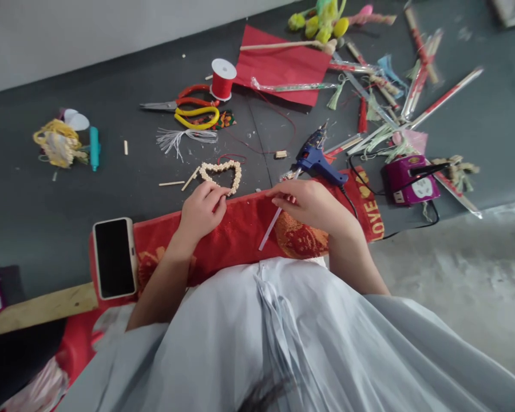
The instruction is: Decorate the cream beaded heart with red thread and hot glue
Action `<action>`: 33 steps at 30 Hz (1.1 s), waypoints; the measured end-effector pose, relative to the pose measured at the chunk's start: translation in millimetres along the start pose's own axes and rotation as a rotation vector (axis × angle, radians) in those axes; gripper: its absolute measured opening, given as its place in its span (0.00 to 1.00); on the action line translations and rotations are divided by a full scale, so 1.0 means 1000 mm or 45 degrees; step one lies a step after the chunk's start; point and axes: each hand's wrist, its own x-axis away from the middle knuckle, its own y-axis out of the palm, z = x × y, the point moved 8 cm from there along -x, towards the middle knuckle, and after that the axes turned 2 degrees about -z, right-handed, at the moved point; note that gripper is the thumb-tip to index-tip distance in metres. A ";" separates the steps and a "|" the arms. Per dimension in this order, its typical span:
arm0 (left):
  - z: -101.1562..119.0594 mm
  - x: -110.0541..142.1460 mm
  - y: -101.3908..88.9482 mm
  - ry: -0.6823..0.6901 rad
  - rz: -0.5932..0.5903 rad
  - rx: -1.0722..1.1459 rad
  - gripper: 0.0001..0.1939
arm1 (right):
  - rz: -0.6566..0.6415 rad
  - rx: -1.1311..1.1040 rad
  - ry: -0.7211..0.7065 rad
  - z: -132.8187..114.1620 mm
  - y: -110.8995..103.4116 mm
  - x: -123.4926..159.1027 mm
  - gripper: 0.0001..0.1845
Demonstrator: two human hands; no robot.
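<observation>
A small heart-shaped ring (239,171) of pale little stick pieces lies at the red cloth's far edge. My left hand (203,209) has its thumb and fingertips closed at the heart's lower point. My right hand (315,206) is curled above the cloth, thumb and forefinger close together; whatever they may hold is hidden. A translucent glue stick (269,230) runs beneath that hand toward the rear of a blue glue gun (320,160), which lies just beyond. Two thin wooden sticks (190,178) rest left of the heart, and a short bundle of pieces (280,154) lies beyond the cloth.
A phone (114,257) sits at the red cloth's (240,229) left end. Pliers (158,106), yellow-handled scissors (197,117) and a red thread spool (222,86) lie farther back. Wrapped sticks and tassels (371,109) clutter the right, near a purple power socket (412,180) with cords.
</observation>
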 end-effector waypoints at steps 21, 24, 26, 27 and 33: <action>0.039 -0.054 -0.011 0.136 0.015 0.009 0.12 | 0.229 0.596 0.195 0.032 -0.032 -0.070 0.14; 0.039 -0.065 -0.014 0.120 0.016 0.039 0.12 | 0.173 0.598 0.196 0.037 -0.030 -0.074 0.13; 0.039 -0.076 -0.014 0.088 0.006 0.043 0.11 | 0.192 0.522 0.125 0.036 -0.033 -0.074 0.11; 0.040 -0.081 -0.013 0.077 0.007 0.053 0.11 | 0.225 0.448 0.073 0.035 -0.037 -0.073 0.10; 0.047 -0.113 -0.017 0.162 0.104 0.202 0.19 | 0.419 -0.225 -0.412 0.015 -0.057 -0.067 0.15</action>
